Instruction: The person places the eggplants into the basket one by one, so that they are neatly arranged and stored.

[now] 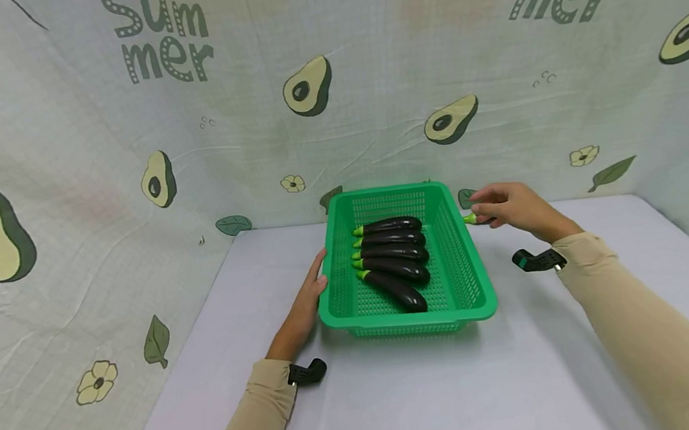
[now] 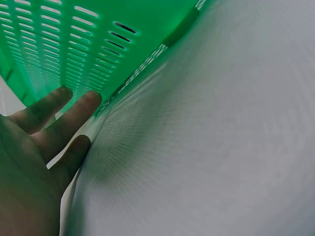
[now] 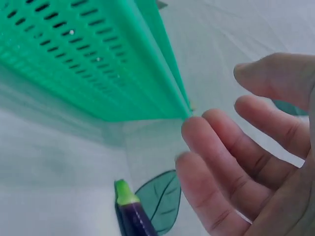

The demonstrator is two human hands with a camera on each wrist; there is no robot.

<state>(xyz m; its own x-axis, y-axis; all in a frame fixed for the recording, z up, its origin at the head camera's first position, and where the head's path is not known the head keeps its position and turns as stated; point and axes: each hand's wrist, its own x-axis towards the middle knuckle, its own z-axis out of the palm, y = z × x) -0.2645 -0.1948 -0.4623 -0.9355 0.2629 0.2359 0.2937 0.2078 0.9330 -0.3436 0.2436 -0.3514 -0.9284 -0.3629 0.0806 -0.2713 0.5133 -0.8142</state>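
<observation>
A green plastic basket (image 1: pixel 467 257) stands on the white table with several dark purple eggplants (image 1: pixel 393 253) laid in a row inside, green stems to the left. My left hand (image 1: pixel 306 307) is at the basket's left side; in the left wrist view its spread fingers (image 2: pixel 74 115) lie against or close to the slotted wall. On the right, my right hand (image 1: pixel 514 207) hovers above another eggplant (image 3: pixel 135 211) outside the basket. The right wrist view shows loosely bent fingers (image 3: pixel 206 184) and the thumb apart, with nothing between them. Part of that eggplant is hidden by the hand in the head view.
A cloth backdrop (image 1: pixel 375 147) with printed avocados and leaves hangs behind the table's far edge. White tabletop (image 1: pixel 406 401) extends in front of the basket and to both sides. A black wrist camera (image 1: pixel 537 260) sits at the right cuff, another (image 1: pixel 308 373) at the left.
</observation>
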